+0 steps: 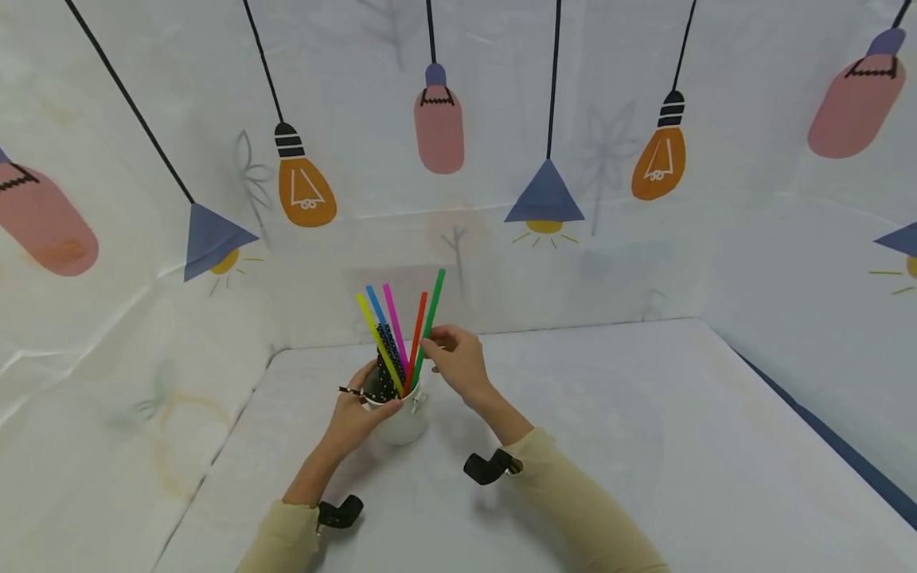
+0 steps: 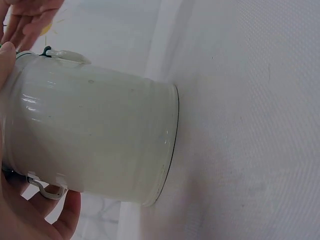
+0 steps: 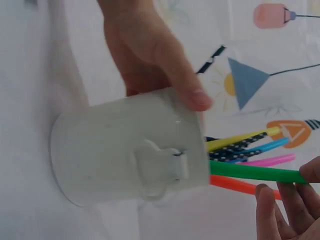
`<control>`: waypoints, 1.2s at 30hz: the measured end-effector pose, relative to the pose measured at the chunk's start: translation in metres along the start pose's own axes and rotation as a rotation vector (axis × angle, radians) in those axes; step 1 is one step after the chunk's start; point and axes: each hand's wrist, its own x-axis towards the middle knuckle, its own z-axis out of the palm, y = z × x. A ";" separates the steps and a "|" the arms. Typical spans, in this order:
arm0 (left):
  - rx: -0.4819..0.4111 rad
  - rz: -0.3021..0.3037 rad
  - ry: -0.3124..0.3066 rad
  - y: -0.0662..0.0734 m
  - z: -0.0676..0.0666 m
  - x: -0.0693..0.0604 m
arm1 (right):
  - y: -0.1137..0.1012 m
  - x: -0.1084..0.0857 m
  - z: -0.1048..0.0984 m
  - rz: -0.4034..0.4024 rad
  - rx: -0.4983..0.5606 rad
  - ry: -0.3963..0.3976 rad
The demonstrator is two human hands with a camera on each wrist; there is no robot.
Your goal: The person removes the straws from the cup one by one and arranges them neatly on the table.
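Note:
A white two-handled enamel pot [image 1: 403,427] stands upright on the table. My left hand [image 1: 353,420] grips it near the rim; in the left wrist view some fingers lie by one handle [image 2: 47,191]. With thumb and fingertips, my right hand [image 1: 462,366] pinches a green drinking straw [image 1: 434,301], whose lower end is inside the pot. Beside it lean a red straw [image 1: 419,318], a pink straw [image 1: 391,310], a blue straw [image 1: 374,300] and a yellow straw [image 1: 369,320]. Black straws with white dots [image 3: 240,149] stand among them. Inside the pot, the straws' lower ends are hidden.
The pot rests on a white-covered table [image 1: 645,446], close to its back edge. Behind rises a white sheet [image 1: 501,263] printed with hanging lamps. A dotted black straw end [image 1: 349,391] sticks out sideways past my left hand. Black wrist devices [image 1: 487,468] sit by both sleeves.

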 end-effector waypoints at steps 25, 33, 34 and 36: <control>0.016 -0.052 -0.042 0.006 -0.005 0.001 | 0.006 0.061 -0.061 -0.042 0.112 0.131; 0.030 -0.140 -0.113 0.011 -0.010 0.001 | 0.048 0.062 -0.064 0.181 0.046 0.115; 0.023 -0.144 -0.115 0.011 -0.009 0.001 | 0.054 0.062 -0.064 0.202 0.045 0.113; 0.010 -0.151 -0.123 0.010 -0.008 0.000 | 0.064 0.061 -0.064 0.240 0.039 0.110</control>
